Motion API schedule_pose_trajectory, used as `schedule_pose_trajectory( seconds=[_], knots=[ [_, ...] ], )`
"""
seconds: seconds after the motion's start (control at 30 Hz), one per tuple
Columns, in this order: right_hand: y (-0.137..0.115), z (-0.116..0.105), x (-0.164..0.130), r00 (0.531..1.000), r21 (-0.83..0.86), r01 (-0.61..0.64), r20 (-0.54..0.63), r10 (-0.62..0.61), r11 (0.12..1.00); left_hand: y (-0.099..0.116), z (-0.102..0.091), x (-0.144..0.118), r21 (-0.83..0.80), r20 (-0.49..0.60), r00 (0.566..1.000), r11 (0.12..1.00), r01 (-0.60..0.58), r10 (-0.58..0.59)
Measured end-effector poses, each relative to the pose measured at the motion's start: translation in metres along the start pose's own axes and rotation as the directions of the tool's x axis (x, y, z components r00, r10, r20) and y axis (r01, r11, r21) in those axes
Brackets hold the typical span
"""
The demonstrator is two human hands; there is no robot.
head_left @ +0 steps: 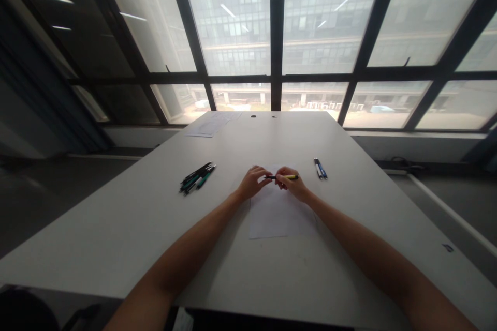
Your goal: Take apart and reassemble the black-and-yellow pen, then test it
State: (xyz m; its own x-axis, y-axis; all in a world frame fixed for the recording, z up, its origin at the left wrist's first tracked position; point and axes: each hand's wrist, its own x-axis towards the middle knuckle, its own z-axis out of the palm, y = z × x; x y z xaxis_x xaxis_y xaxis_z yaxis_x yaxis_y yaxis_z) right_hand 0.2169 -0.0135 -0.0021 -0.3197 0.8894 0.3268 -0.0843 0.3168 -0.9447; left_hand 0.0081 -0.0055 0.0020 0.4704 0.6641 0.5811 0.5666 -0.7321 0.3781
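Both hands grip one yellow pen (285,177) over the paper sheet (280,212): left hand (253,182) pinches its dark end, right hand (290,182) wraps the barrel. The sheet looks unmarked; a pen pile (197,177) lies left, two blue pens (320,168) right.

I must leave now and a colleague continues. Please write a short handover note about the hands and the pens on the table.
Left hand pinches the black end of the yellow pen; right hand grips its barrel, above the white sheet.
Pile of dark and green pens lies to the left, two blue pens to the right.
Whether the sheet bears any writing cannot be told.
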Motion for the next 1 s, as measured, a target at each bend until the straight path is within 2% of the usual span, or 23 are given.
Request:
schedule_pose_trajectory(
  seconds=[0.1, 0.17, 0.23, 0.3, 0.33, 0.47, 0.57, 0.73, 0.8, 0.93, 1.0],
  knots=[
    [-0.002, -0.001, 0.0, 1.0, -0.005, -0.016, -0.024, 0.016, 1.0, -0.003, 0.002, 0.0, 0.019, -0.017, 1.0, 1.0, 0.019, -0.019],
    [-0.001, -0.004, 0.002, 0.993, 0.022, -0.021, -0.118, 0.023, 1.0, -0.005, 0.002, 0.0, 0.016, -0.062, 0.997, 0.999, 0.041, -0.039],
    [0.003, -0.009, 0.005, 0.967, 0.035, -0.017, -0.255, 0.026, 0.999, -0.007, 0.003, 0.0, 0.01, -0.101, 0.993, 0.998, 0.055, -0.054],
    [0.009, -0.013, 0.007, 0.931, -0.031, -0.005, -0.366, -0.007, 0.999, -0.007, 0.003, 0.0, 0.011, -0.115, 0.992, 0.998, 0.057, -0.055],
    [0.012, -0.014, 0.007, 0.922, -0.095, 0.008, -0.386, -0.044, 0.995, -0.007, 0.003, 0.0, 0.014, -0.112, 0.992, 0.998, 0.053, -0.051],
    [0.021, -0.014, 0.006, 0.939, -0.311, 0.038, -0.314, -0.14, 0.95, -0.008, 0.003, -0.001, 0.031, -0.086, 0.996, 0.999, 0.028, -0.025],
    [0.018, -0.013, 0.003, 0.95, -0.394, 0.042, -0.269, -0.159, 0.918, -0.009, 0.001, -0.002, 0.06, -0.083, 0.996, 0.998, 0.024, -0.019],
    [0.009, -0.016, -0.001, 0.984, -0.512, 0.079, -0.096, -0.148, 0.855, -0.011, -0.004, -0.005, 0.134, -0.042, 0.999, 0.991, 0.017, -0.011],
    [0.008, -0.017, -0.001, 0.986, -0.566, 0.091, -0.064, -0.154, 0.819, -0.011, -0.005, -0.005, 0.161, -0.05, 0.998, 0.986, 0.032, -0.025],
    [0.003, -0.014, 0.0, 0.952, -0.74, 0.109, -0.114, -0.284, 0.664, -0.009, -0.005, -0.002, 0.198, -0.111, 0.991, 0.976, 0.096, -0.075],
    [-0.001, -0.013, -0.001, 0.933, -0.824, 0.146, -0.069, -0.352, 0.548, -0.009, -0.006, -0.001, 0.217, -0.125, 0.988, 0.969, 0.114, -0.088]
  ],
)
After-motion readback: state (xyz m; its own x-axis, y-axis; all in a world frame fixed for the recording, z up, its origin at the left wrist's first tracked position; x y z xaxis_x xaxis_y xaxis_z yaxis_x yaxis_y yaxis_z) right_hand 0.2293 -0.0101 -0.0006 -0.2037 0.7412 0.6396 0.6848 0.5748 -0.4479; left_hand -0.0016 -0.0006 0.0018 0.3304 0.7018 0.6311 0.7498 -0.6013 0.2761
